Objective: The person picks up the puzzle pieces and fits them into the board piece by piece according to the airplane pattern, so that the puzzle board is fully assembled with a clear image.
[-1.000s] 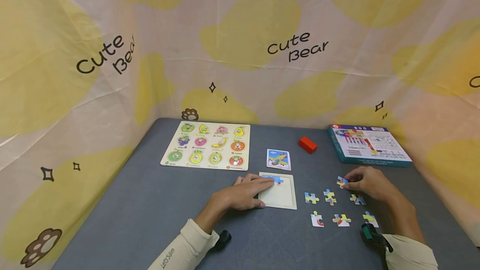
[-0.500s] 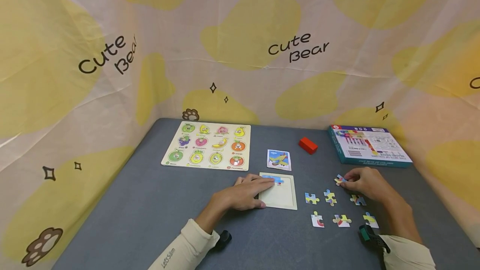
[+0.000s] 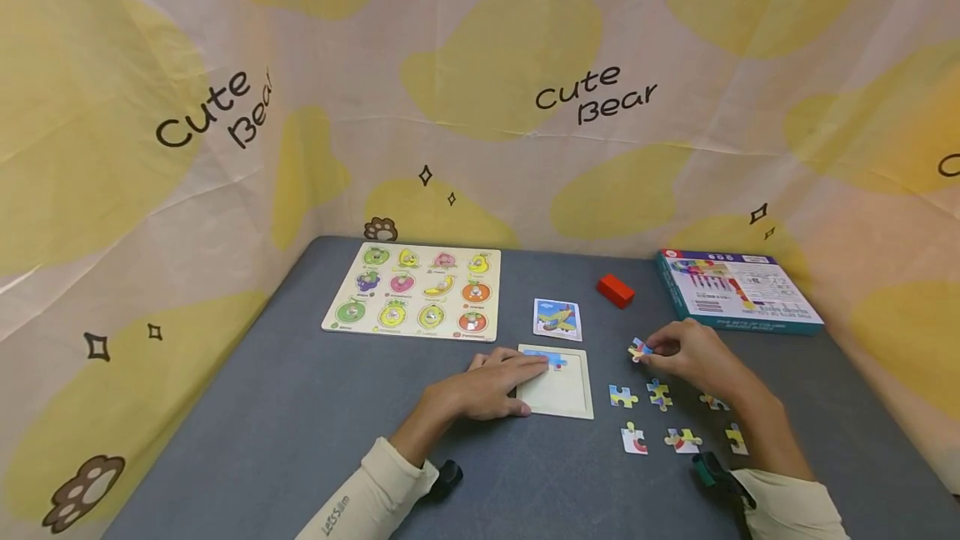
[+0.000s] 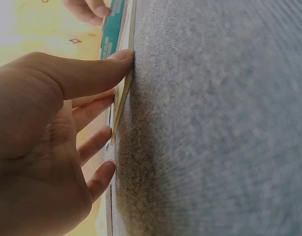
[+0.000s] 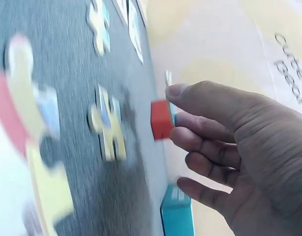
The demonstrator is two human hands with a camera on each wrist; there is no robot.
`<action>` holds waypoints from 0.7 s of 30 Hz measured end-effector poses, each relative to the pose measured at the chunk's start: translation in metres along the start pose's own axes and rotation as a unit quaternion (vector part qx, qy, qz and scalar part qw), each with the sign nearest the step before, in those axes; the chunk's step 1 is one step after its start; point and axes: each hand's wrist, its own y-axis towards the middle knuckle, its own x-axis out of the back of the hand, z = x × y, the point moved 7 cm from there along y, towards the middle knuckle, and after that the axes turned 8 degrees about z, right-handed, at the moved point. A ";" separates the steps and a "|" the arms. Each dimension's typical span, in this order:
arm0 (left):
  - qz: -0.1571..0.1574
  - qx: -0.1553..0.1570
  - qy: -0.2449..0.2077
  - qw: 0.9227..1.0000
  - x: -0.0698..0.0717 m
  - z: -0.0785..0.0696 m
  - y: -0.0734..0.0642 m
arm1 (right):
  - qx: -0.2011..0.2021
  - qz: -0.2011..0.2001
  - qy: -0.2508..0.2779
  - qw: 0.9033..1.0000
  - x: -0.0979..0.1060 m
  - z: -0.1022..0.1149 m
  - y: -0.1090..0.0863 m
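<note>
My left hand rests on the left side of a pale square puzzle tray. Its index finger reaches over blue jigsaw pieces set along the tray's top edge. In the left wrist view, the thumb lies along the near rim. To the right of the tray, above the table, my right hand pinches a jigsaw piece between thumb and forefinger. The right wrist view shows that piece edge-on. Several loose jigsaw pieces lie below the right hand, one partly behind the forearm.
Behind the tray lies a picture card of a yellow plane. A fruit board is at the back left. A red block and a flat teal-edged box sit at the back right, before a printed cloth wall.
My right hand has moved left toward the tray with the jigsaw piece in its fingers, and its forearm now covers part of the loose pieces. My left hand has stayed in place.
</note>
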 end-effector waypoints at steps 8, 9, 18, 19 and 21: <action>-0.004 0.000 0.001 1.000 -0.001 0.000 0.000 | 0.021 0.001 -0.019 1.000 -0.020 0.024 0.014; -0.005 0.001 0.001 1.000 -0.001 0.000 0.000 | 0.026 0.003 -0.023 0.999 -0.022 0.028 0.015; -0.001 0.004 0.005 1.000 0.000 0.000 0.000 | 0.062 0.019 -0.057 0.996 -0.042 0.055 0.031; -0.001 0.004 0.005 1.000 0.000 0.000 0.000 | 0.065 0.021 -0.062 0.996 -0.043 0.057 0.033; -0.001 0.003 0.006 1.000 0.000 -0.001 0.000 | 0.076 0.022 -0.073 0.994 -0.046 0.061 0.036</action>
